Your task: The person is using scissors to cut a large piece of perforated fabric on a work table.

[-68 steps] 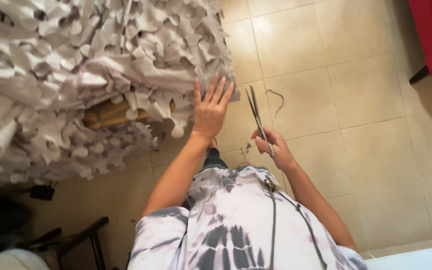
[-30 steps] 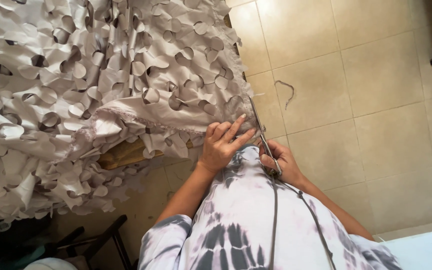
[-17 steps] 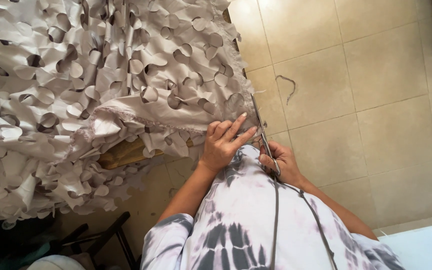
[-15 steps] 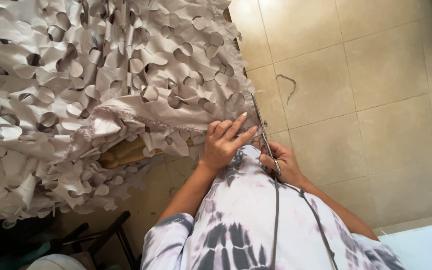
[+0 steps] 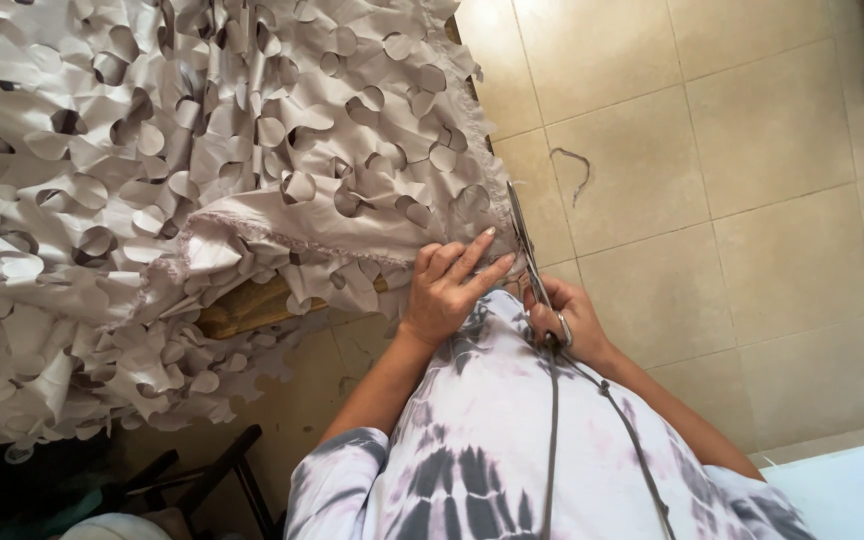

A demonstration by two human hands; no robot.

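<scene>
Pressing down on the near edge of a pale grey leaf-cut camouflage net point(image 5: 212, 170), the left hand point(image 5: 447, 290) lies flat with its fingers point(image 5: 472, 255) stretched forward and only slightly fanned, pointing toward one o'clock, their tips resting on the net's hem. Just beside it, at three o'clock from that hand, the right hand point(image 5: 564, 318) is closed around the handles of a pair of metal scissors point(image 5: 527, 250); its fingers are curled tight through the loops, and the blades run up toward twelve o'clock along the right border of the net, lying close together as far as can be seen, with the frayed fabric edge touching them. The net fills the picture from seven o'clock round to twelve, heaped in folds full of curved cut-outs, and it drapes over a wooden tabletop point(image 5: 252, 308) whose brown edge shows beneath the folds at about nine o'clock from the left hand. Beyond the scissors, toward two o'clock, a thin snipped strip of cloth point(image 5: 577, 172) lies curled on the beige tiled floor point(image 5: 752, 200), well apart from both hands. At six o'clock the person's tie-dyed shirt point(image 5: 512, 450) fills the foreground.
</scene>
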